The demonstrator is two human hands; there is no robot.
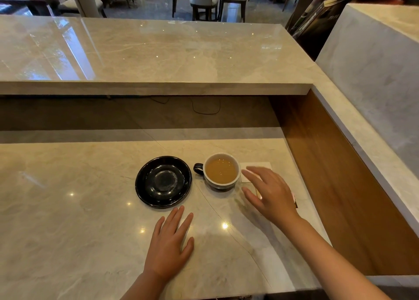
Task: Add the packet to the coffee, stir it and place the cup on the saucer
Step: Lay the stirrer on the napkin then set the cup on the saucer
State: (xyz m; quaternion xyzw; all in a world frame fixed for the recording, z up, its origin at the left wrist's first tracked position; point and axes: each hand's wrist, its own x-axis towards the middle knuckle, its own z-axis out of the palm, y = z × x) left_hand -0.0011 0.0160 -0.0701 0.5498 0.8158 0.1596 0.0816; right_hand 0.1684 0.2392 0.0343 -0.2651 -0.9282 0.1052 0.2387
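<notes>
A cup with a white inside and a dark handle holds light brown coffee; it stands on the marble counter right of an empty black saucer. My right hand hovers open, fingers spread, just right of the cup, over a white napkin. Under that hand a packet shows only as thin edges; most of it is hidden. My left hand lies flat and open on the counter, just below the saucer, touching nothing else. No spoon or stirrer is visible.
A raised marble ledge runs across behind the work surface, with a dark gap and a cable below it. A wooden side panel walls the right side. Chairs stand far beyond the ledge.
</notes>
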